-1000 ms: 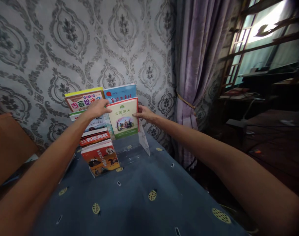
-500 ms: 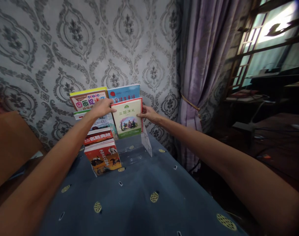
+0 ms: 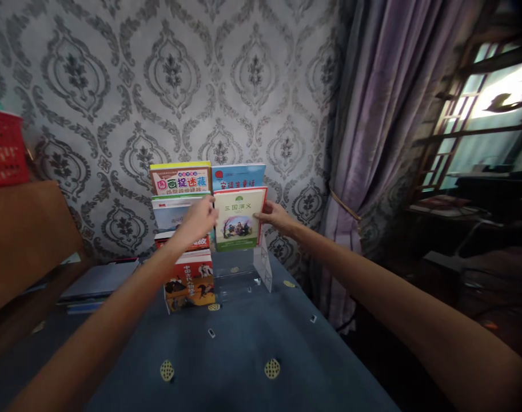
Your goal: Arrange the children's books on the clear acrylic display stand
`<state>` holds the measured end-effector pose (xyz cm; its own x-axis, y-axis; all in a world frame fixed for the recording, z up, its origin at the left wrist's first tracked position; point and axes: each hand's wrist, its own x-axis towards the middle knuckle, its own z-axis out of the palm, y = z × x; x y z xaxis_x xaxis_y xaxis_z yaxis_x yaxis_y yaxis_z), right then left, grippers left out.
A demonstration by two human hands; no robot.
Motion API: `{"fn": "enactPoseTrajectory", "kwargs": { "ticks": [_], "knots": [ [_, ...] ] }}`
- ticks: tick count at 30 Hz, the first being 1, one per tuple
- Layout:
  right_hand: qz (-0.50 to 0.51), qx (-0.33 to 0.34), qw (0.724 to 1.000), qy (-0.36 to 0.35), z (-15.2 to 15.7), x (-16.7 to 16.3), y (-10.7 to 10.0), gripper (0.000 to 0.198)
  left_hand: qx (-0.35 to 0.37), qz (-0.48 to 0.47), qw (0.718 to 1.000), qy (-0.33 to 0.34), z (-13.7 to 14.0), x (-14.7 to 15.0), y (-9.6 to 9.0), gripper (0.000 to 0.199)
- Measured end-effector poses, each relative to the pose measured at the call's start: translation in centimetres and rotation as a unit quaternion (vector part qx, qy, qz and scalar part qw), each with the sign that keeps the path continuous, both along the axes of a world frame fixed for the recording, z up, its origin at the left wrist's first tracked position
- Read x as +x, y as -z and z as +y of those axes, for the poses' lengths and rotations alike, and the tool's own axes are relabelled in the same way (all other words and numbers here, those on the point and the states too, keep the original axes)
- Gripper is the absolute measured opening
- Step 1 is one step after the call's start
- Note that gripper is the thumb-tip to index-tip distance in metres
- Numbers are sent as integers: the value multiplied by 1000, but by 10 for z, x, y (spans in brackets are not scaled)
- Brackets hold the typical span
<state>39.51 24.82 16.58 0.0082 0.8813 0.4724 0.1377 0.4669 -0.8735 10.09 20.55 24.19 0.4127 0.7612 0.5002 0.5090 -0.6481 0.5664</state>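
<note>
A storybook with a pale cover, green lower band and red edge [image 3: 238, 226] stands upright in the right column of a clear stepped display stand [image 3: 264, 269]. My right hand [image 3: 278, 218] grips its right edge, thumb on the front cover. At its left edge is my left hand [image 3: 198, 220], slightly blurred, fingers bent in against the book. Behind it rises a blue book [image 3: 243, 171]. In the left column stand a yellow-topped picture book [image 3: 181, 176], a bluish-white book [image 3: 168, 216] partly behind my left hand, a mostly covered red book [image 3: 198, 242] and an orange-red book [image 3: 192, 283] in front.
Dark blue cloth with yellow prints covers the table [image 3: 239, 355]. At left are a cardboard box [image 3: 29, 240], a red basket [image 3: 6, 149] and a stack of books [image 3: 100, 280]. Patterned wallpaper [image 3: 170, 114] is behind, and a tied purple curtain [image 3: 363, 143] hangs at right.
The view has turned left, bringing the red basket and book stack into sight. The pale book sits slightly lower in the stand, with both hands still at its edges.
</note>
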Motion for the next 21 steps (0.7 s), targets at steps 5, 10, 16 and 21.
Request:
{"fn": "enactPoseTrajectory", "kwargs": {
  "ticks": [5,10,16,21],
  "knots": [
    [-1,-15,1000,14,0,-1,0,59,-195,-111,972,65,-5,24,46,45],
    [-2,-21,1000,6,2,0,0,59,-214,-176,959,54,-3,35,53,38],
    [4,-16,1000,9,0,-1,0,59,-276,-220,935,25,-12,47,63,30],
    [3,-16,1000,10,0,-1,0,60,-322,-258,911,19,-15,55,69,29]
  ]
}}
